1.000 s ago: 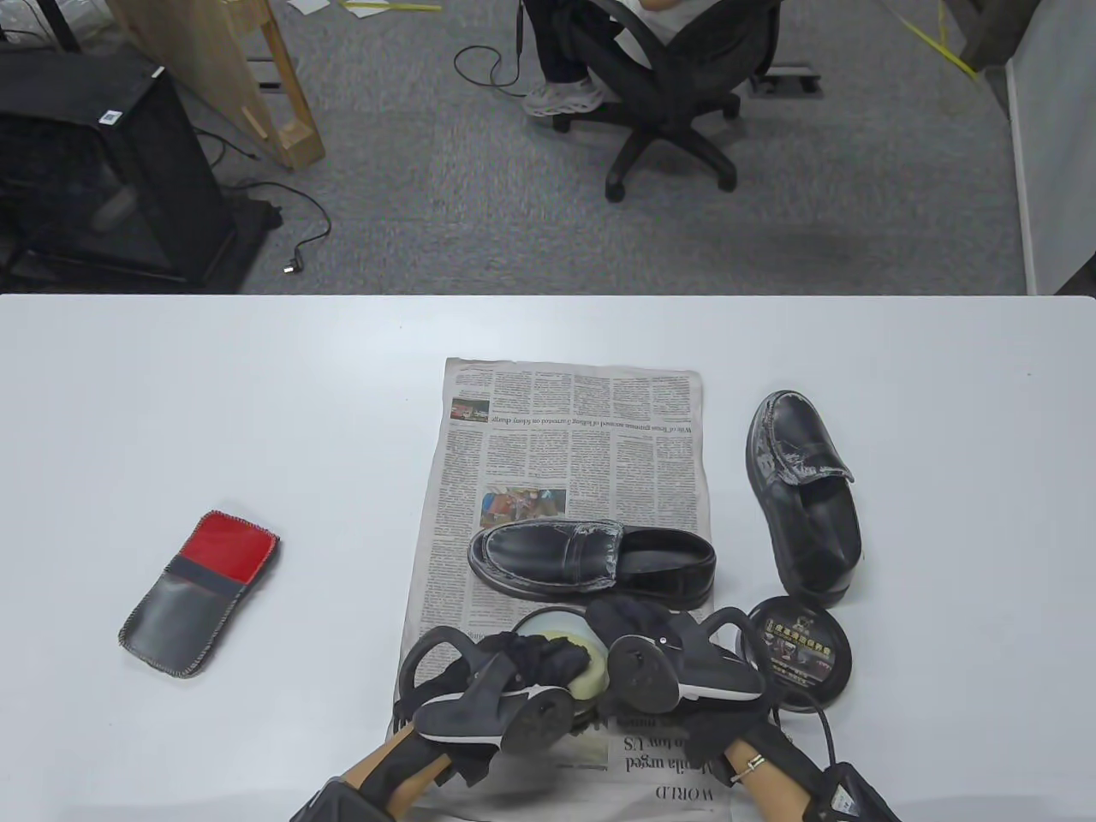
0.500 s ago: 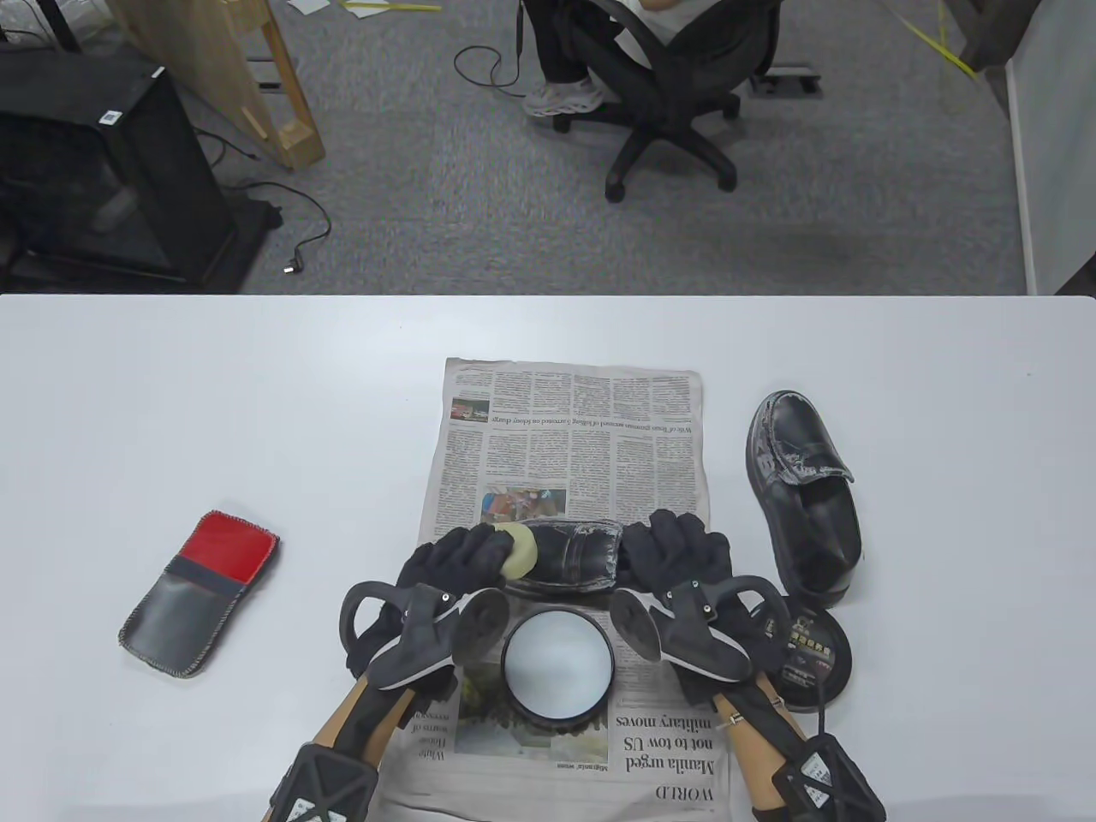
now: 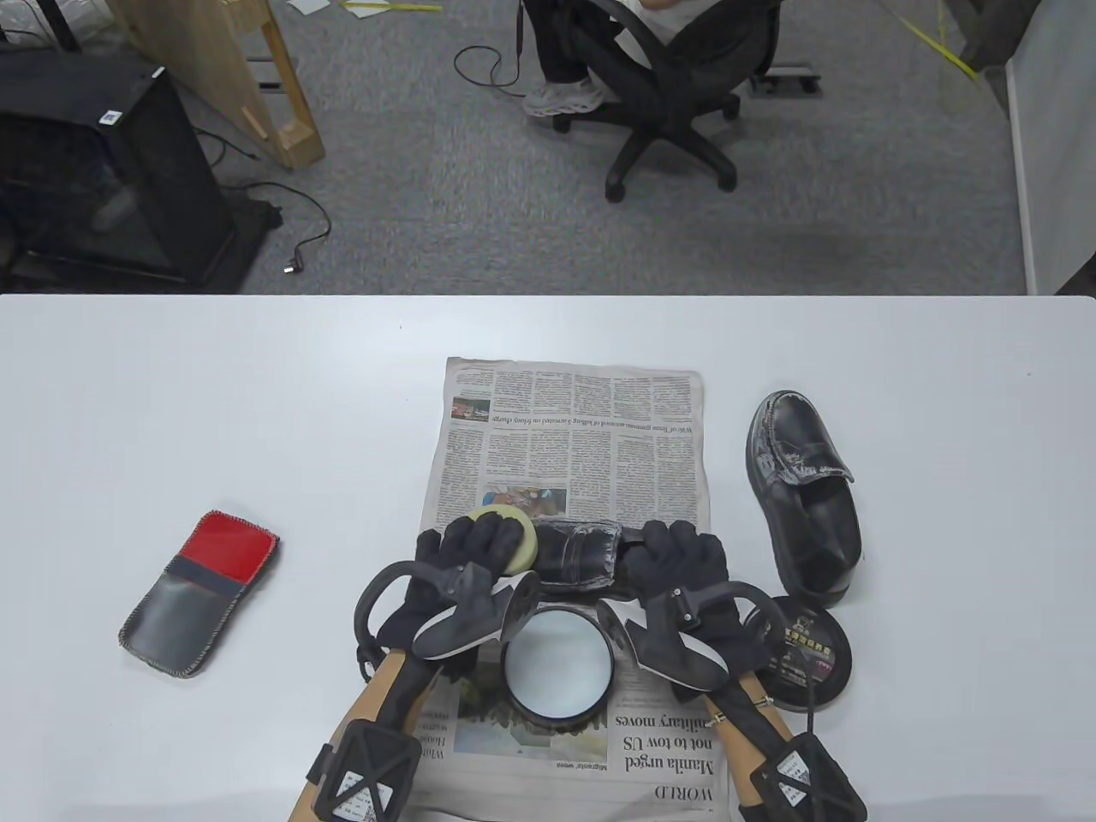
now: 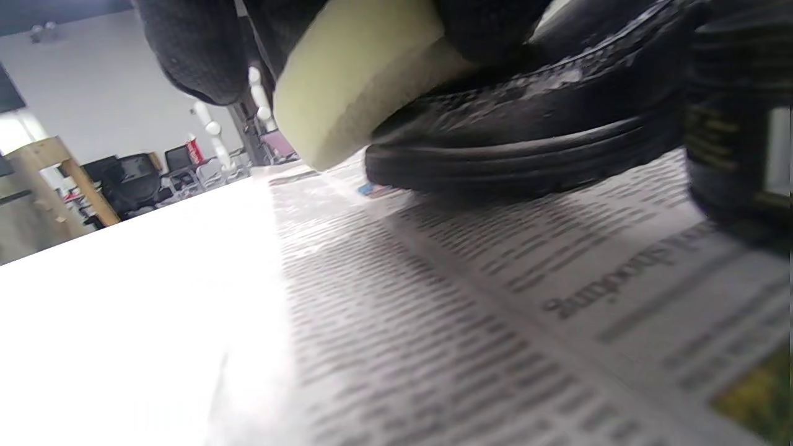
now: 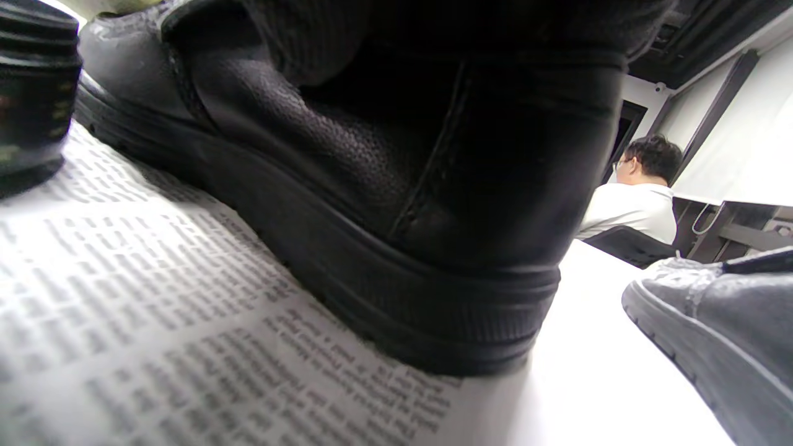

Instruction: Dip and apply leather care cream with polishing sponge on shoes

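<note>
Fingers of the left hand are wrapped round the pale yellow sponge, pressing it onto the toe of the shoe lying sideways on the newspaper. The left wrist view shows it best: the sponge's flat face sits against the toe leather just above the sole. The right hand is curled over the heel end with its fingers closed on the back of the shoe, pinning it down.

Nearest the person, between the two wrists, the open cream tin sits on the paper, with its black printed lid off to the right on the table.

My take is this is the spreading step on the toe. To do it well I'd keep the right hand firm so the shoe doesn't skate on the paper, and work the sponge in small circles with light pressure. The vamp has whitish smears on it, so those probably want rubbing in before going back to the tin. Don't tilt the sponge onto its edge or you'll just scrape.

Further out to the right the second shoe stands on the bare table, also streaked white. Over on the far left is a red and grey pouch.
</note>
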